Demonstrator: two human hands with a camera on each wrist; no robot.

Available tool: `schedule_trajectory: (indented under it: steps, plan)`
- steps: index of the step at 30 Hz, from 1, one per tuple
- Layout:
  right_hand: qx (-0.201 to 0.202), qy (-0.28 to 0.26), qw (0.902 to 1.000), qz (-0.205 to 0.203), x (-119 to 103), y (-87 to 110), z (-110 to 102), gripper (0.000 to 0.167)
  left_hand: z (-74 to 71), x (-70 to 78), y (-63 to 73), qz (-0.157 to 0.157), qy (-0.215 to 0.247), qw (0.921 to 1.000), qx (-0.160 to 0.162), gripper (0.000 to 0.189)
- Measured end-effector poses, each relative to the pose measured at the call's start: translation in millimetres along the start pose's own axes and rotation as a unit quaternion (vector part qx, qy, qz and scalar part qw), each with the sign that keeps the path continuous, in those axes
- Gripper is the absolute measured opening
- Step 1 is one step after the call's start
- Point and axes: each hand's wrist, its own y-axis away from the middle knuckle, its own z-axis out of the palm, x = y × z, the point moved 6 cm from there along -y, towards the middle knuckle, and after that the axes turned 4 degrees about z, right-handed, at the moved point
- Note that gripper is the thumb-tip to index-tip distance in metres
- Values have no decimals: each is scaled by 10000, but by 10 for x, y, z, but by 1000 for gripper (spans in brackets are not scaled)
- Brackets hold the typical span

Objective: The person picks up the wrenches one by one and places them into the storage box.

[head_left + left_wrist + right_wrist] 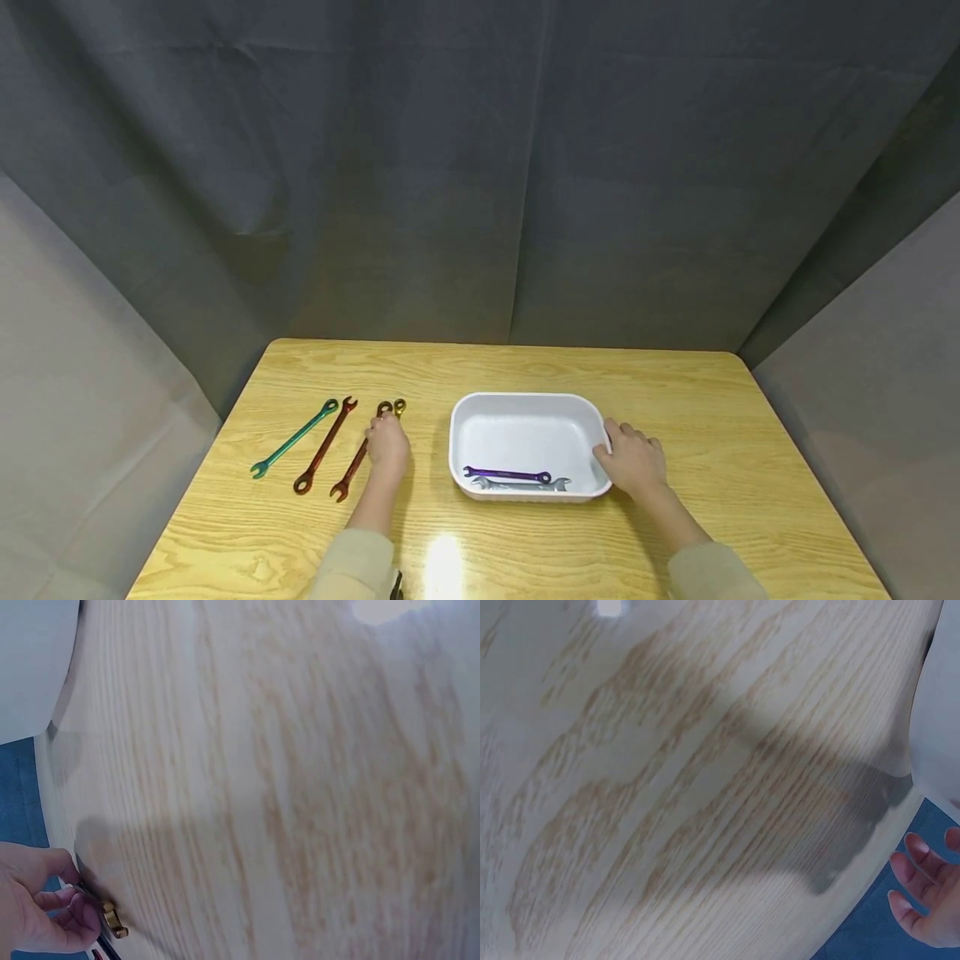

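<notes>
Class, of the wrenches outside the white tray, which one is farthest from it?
The green wrench. It is leftmost; the two reddish wrenches and the gold wrench are all nearer the white tray.

Gap btwn L hand & tray (walled), R hand blocking tray's R side

Short gold metal wrench, ring end showing; white rounded-rectangular plastic tray upright to its right
</notes>
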Motion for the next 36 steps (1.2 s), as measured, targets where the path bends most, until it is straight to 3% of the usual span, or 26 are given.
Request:
schedule_trajectory:
  steps: [21,31,36]
  plan:
    - [72,3,10000,-46,-15,-5,-20,45,59,-9,18,-79,167,9991,-394,44]
    - [74,53,9999,-64,14,-8,26,44,10,54,78,54,270,9988,-408,41]
    - [58,21,10000,-58,16,-6,31,44,-26,116,88,268,266,9987,-328,43]
